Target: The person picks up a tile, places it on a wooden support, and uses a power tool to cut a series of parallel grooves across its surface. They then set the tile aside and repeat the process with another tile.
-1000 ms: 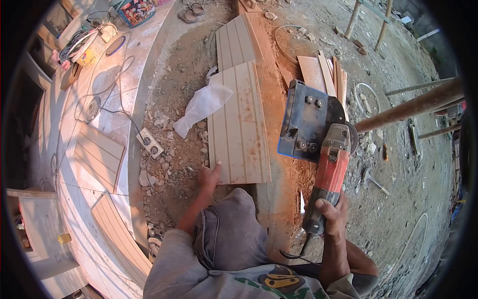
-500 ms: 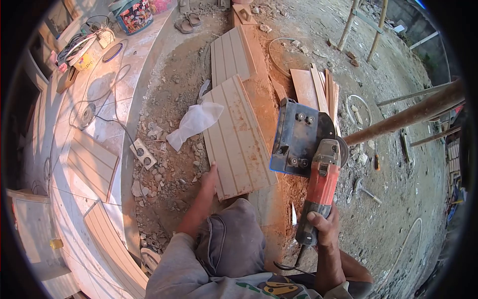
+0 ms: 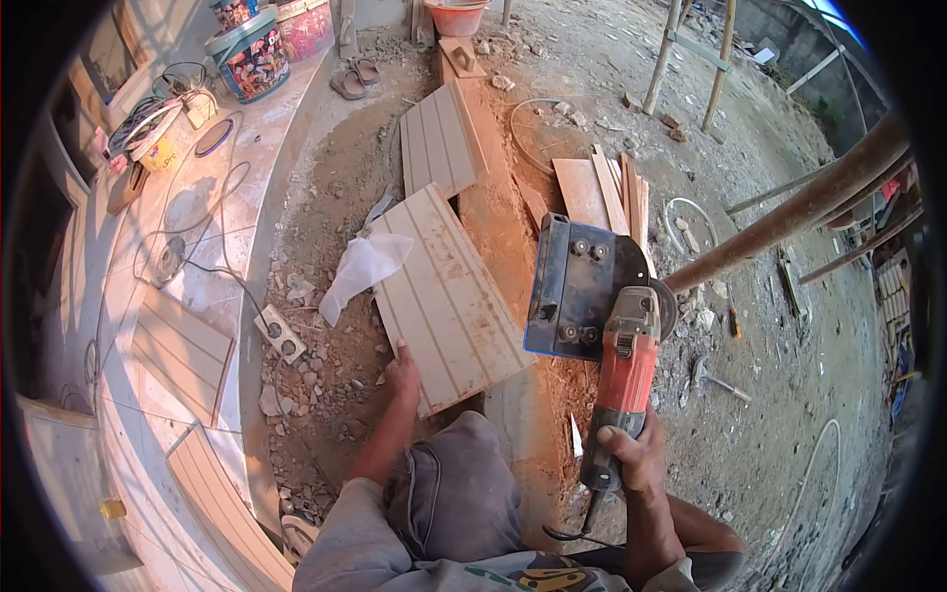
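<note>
Rubbly ground (image 3: 330, 419) | right grip (image 3: 634, 449) wraps grinder (image 3: 628, 370) | left grip (image 3: 400, 375) touches tile (image 3: 444, 296), closure unclear | likely brittle; we'd support both edges

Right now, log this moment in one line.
left hand: at grooved tile edge | right hand: gripping red grinder | hammer: on ground

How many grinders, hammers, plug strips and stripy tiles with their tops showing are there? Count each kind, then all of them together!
Grinders: 1, in the right hand
Hammers: 1
Plug strips: 1
Stripy tiles: 4 tops showing, one touched by the left hand
Total: 7
</note>
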A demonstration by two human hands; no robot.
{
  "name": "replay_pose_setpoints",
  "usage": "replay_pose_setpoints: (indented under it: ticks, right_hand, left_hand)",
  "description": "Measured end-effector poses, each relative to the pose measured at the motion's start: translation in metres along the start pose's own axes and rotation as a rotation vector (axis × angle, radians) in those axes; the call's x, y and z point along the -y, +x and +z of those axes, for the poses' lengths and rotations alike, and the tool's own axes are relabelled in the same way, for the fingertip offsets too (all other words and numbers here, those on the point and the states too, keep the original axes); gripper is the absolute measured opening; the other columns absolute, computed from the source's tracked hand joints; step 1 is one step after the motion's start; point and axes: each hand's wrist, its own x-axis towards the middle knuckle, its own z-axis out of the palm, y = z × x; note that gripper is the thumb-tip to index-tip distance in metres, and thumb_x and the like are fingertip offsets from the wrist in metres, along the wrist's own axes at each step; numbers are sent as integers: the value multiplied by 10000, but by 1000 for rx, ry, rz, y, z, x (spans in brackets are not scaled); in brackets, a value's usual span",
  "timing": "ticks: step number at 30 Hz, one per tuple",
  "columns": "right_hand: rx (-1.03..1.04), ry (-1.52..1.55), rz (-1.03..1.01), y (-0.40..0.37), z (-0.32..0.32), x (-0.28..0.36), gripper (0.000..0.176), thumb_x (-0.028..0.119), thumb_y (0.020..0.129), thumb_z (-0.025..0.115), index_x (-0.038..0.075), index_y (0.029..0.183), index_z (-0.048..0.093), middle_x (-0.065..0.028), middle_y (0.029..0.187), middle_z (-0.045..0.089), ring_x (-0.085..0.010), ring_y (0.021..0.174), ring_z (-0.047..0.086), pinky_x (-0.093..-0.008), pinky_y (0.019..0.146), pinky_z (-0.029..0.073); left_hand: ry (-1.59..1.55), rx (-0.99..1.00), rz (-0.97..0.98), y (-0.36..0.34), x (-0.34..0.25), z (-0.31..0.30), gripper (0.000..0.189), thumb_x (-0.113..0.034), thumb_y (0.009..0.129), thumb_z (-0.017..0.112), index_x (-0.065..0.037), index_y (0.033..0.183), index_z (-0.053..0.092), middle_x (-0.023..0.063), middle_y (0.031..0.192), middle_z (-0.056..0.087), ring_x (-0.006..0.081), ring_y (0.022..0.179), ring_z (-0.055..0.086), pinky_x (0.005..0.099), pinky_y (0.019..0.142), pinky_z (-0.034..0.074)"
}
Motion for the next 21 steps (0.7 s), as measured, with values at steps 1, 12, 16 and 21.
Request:
replay_pose_setpoints:
  ticks: [1, 12, 16, 21]
  right_hand:
    - [1, -2, 5, -3, 0, 0, 640, 247, 691, 802, -11, 1210, 531, -48, 972, 637, -122, 826, 603, -284, 756, 499]
    - [23, -27, -18, -13, -2, 0, 659, 259, 696, 810, -16, 1223, 526, -62, 1001, 642, -139, 858, 609, -300, 785, 505]
    - [-39, -21, -50, -26, -6, -4, 670, 268, 692, 816, -20, 1221, 522, -62, 1005, 636, -139, 864, 605, -301, 789, 502]
    - [-21, -2, -13, -36, -14, -5, 715, 278, 683, 829, -17, 1244, 500, -65, 1003, 631, -141, 865, 603, -296, 788, 501]
  left_hand:
    - [2, -1, -5, 6, 15, -2, 860, -683, 937, 416, 135, 934, 680, 282, 919, 687, 401, 937, 671, 463, 834, 512]
    - [283, 23, 283, -53, 52, -48, 815, -648, 948, 450, 113, 726, 641, 313, 710, 628, 492, 764, 632, 529, 701, 471]
    - [256, 245, 284, -64, 45, -25, 803, -650, 953, 430, 98, 750, 642, 314, 756, 636, 494, 807, 630, 533, 716, 471]
    - [299, 166, 316, -94, 3, -11, 789, -634, 970, 397, 96, 799, 646, 334, 837, 642, 511, 865, 622, 538, 757, 473]
